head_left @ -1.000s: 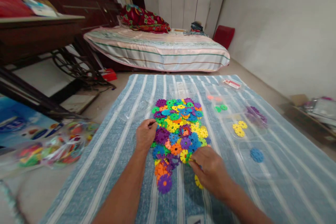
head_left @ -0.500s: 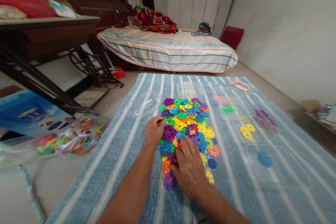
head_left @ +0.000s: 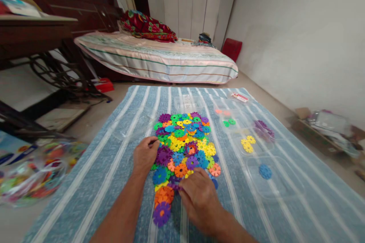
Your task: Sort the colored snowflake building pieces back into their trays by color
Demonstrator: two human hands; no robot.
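A pile of colourful plastic snowflake discs [head_left: 175, 144] with notched edges lies in front of me on a blue striped cloth [head_left: 114, 159]. My left hand [head_left: 145, 155] is at the pile's left edge, thumb and fingertips pressed together; I cannot make out anything in them. Over the lower right of the pile, my right hand [head_left: 199, 195] is closed, its fingertips pinching the edge of a purple snowflake disc [head_left: 176, 186]. The hand hides part of the near discs. Closest to me lie orange discs [head_left: 164, 196] and a purple disc with an orange centre [head_left: 162, 213].
Clear plastic trays to the right hold a blue disc [head_left: 265, 171], yellow discs [head_left: 247, 144], purple discs [head_left: 264, 130], green discs [head_left: 229, 122] and orange discs [head_left: 222, 112]. A red-and-white card [head_left: 240, 97] lies behind them. A bed [head_left: 159, 60] stands beyond the table.
My right hand has drawn back toward me across the pile, and its fingers went from spread over the discs to pinched. My left hand stays at the left edge. The whole view has shifted.
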